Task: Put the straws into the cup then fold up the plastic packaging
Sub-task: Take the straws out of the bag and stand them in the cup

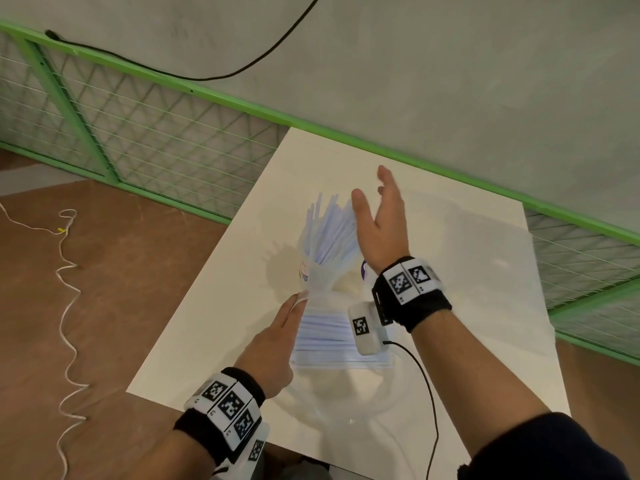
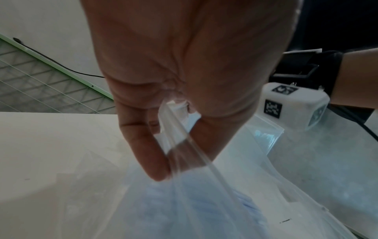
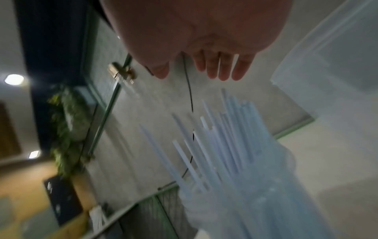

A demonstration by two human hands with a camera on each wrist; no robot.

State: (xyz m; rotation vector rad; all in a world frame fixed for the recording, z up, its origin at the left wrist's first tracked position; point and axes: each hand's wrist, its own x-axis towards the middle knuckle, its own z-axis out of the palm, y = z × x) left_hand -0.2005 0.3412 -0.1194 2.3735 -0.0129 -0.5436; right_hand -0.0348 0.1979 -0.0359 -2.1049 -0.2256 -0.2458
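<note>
With our left hand (image 1: 277, 336) pinching the plastic packaging (image 2: 184, 202) and our right hand (image 1: 381, 220) open at centre frame, the fanned straws (image 1: 329, 230) could spill onto the tabletop (image 1: 450, 237).

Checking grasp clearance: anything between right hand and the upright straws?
No. Right hand, fingers straight, hovers apart from the straws; right wrist view shows only background between.

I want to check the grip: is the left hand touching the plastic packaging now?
Touching. The left wrist view shows the left hand pinching a fold of the clear plastic packaging between thumb and fingers.
</note>
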